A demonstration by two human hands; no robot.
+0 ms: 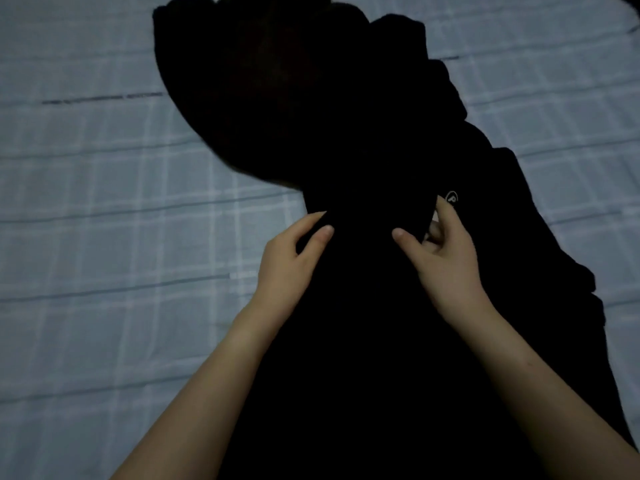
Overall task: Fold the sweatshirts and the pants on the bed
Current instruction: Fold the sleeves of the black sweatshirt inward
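1. Black garment (pixel 346 133) lies on the bed, running from top centre down to the bottom right. It is too dark to tell sweatshirt from pants.
2. left hand (pixel 294 252) pinches a raised fold of the fabric at mid-frame, between thumb and fingers.
3. right hand (pixel 446 252) grips the same fold just beside it, fingers curled round the cloth.
4. white round logo (pixel 451 197) sits on the garment, just past the right fingertips.
5. pale blue plaid sheet (pixel 104 202) lies under everything.

The black cloth garment (pixel 346 133) looks thick, soft and matt, slightly fuzzy along its edges. The pale blue checked bed sheet (pixel 104 202) is thin, smooth woven cloth, lightly creased.
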